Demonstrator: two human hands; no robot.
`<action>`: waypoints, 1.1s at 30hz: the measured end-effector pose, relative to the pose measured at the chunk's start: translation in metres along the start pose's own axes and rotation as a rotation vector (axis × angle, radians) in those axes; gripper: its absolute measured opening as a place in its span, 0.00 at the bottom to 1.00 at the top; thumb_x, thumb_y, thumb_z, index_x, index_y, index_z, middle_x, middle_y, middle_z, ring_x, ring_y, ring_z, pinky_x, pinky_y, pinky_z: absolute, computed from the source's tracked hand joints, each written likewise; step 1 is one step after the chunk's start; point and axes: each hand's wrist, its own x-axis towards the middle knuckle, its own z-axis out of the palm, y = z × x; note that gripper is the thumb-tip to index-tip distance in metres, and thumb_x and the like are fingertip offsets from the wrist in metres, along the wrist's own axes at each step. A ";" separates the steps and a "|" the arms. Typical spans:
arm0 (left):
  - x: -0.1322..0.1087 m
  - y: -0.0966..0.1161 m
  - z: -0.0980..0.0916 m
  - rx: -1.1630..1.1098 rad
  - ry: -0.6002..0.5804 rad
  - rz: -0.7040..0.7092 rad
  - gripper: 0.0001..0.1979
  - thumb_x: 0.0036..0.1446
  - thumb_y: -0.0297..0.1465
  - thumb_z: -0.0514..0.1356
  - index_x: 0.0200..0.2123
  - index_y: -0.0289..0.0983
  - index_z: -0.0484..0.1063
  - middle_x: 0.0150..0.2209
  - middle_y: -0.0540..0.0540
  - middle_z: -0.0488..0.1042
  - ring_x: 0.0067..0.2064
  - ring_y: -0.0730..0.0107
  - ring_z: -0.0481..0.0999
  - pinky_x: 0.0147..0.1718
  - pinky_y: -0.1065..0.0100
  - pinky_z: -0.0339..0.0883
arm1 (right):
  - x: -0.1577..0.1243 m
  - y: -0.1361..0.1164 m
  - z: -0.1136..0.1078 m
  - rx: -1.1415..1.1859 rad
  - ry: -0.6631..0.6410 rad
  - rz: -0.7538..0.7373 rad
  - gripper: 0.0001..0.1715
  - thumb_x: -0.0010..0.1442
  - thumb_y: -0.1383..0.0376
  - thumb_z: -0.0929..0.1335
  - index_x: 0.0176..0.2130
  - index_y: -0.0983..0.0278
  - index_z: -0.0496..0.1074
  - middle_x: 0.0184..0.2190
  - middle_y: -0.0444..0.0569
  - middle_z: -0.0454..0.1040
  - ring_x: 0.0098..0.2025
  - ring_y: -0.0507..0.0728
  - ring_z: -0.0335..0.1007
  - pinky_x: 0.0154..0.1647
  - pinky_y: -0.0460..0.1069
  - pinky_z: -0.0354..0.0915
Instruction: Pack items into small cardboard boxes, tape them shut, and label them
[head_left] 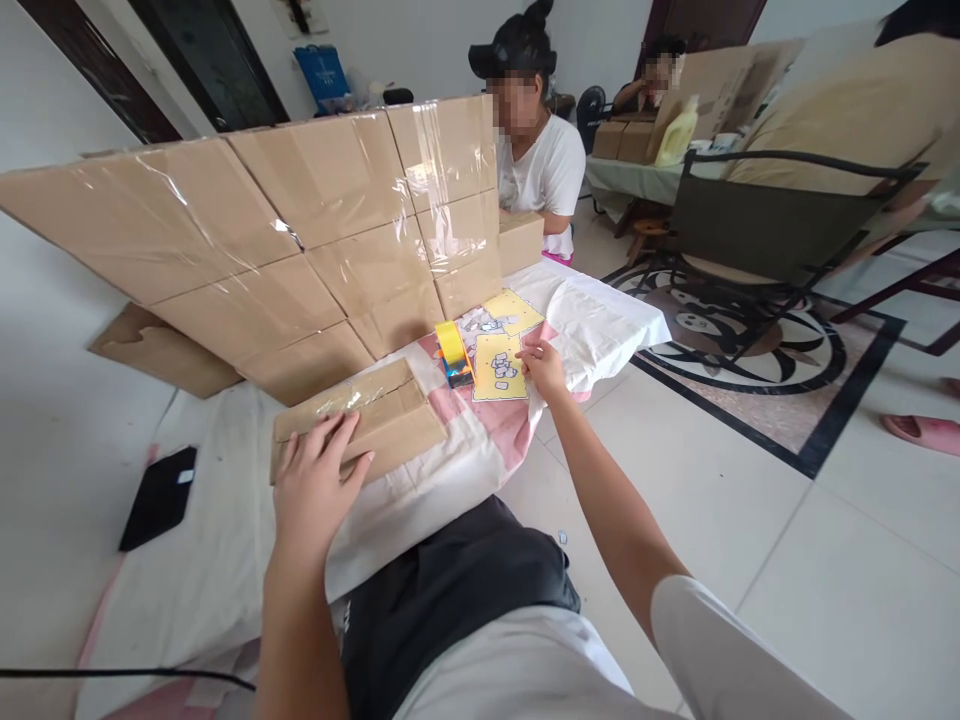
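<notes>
My left hand (316, 485) lies with its fingers apart on top of a small closed cardboard box (401, 425) that has clear tape along its seam. My right hand (546, 372) is at the right edge of a yellow sheet (487, 388), thumb and forefinger pinched together. Whatever sits between those fingertips is too small to make out. Small pale cut pieces (502, 366) lie on this sheet. Just left of it stands a tape dispenser (454, 352) with a yellow roll. Another yellow sheet (521, 312) with pale pieces lies behind.
A wall of stacked, taped cardboard boxes (322, 200) rises along the table's far side. White cloth (592, 300) covers the table. A person (547, 165) in a white shirt sits beyond. A black flat item (159, 498) lies at left. A dark chair (750, 220) stands at right.
</notes>
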 end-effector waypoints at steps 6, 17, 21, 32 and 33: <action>0.001 0.002 -0.004 0.002 0.023 -0.051 0.24 0.67 0.40 0.55 0.64 0.41 0.68 0.62 0.40 0.73 0.66 0.49 0.68 0.68 0.48 0.56 | -0.030 -0.024 0.015 0.244 0.011 0.012 0.17 0.56 0.55 0.72 0.37 0.61 0.65 0.31 0.48 0.77 0.22 0.49 0.69 0.24 0.46 0.61; -0.022 -0.031 -0.014 -0.058 0.149 -0.293 0.29 0.64 0.44 0.60 0.66 0.45 0.65 0.64 0.40 0.70 0.64 0.48 0.71 0.61 0.53 0.67 | -0.095 -0.058 0.118 0.287 -0.277 -0.102 0.20 0.63 0.49 0.69 0.46 0.61 0.72 0.22 0.40 0.74 0.18 0.50 0.62 0.21 0.46 0.59; -0.030 -0.045 -0.011 -0.121 0.228 -0.314 0.32 0.60 0.44 0.63 0.66 0.43 0.65 0.62 0.40 0.72 0.63 0.49 0.73 0.61 0.54 0.67 | -0.100 -0.068 0.136 0.129 -0.365 -0.258 0.17 0.69 0.55 0.64 0.51 0.62 0.68 0.28 0.43 0.79 0.21 0.50 0.66 0.28 0.46 0.63; -0.027 -0.049 -0.002 -0.101 0.313 -0.178 0.34 0.56 0.37 0.68 0.65 0.41 0.67 0.61 0.36 0.74 0.62 0.48 0.74 0.62 0.54 0.67 | -0.109 -0.115 0.164 -0.508 -0.343 -0.591 0.14 0.68 0.60 0.68 0.42 0.61 0.84 0.25 0.46 0.79 0.25 0.52 0.68 0.28 0.47 0.52; -0.025 -0.049 -0.001 -0.094 0.314 -0.158 0.34 0.55 0.36 0.68 0.65 0.40 0.68 0.60 0.36 0.74 0.62 0.48 0.74 0.62 0.54 0.66 | -0.108 -0.117 0.164 -0.530 -0.369 -0.578 0.13 0.68 0.62 0.68 0.42 0.61 0.84 0.25 0.47 0.79 0.26 0.52 0.68 0.28 0.47 0.52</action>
